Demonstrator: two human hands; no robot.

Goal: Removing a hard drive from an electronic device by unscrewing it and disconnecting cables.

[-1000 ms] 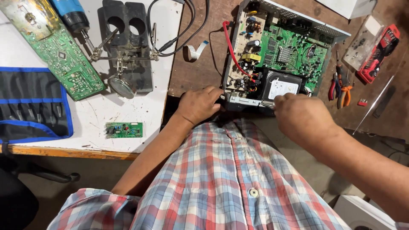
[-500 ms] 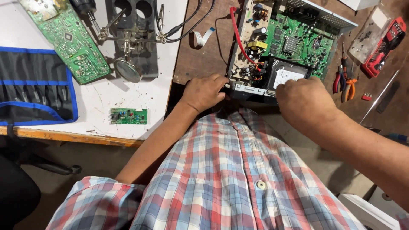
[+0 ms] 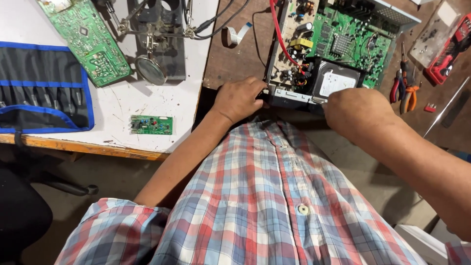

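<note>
Head view: opened device [image 3: 338, 54] between hands.

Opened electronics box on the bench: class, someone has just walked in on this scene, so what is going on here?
A person in a checked shirt sits at a workbench with both hands on the near edge of an opened electronics box, its green circuit boards exposed. The left hand grips the front left corner; the right hand covers the front right, beside a silver drive. Pliers lie to the right, a small green board and tool roll to the left.
</note>
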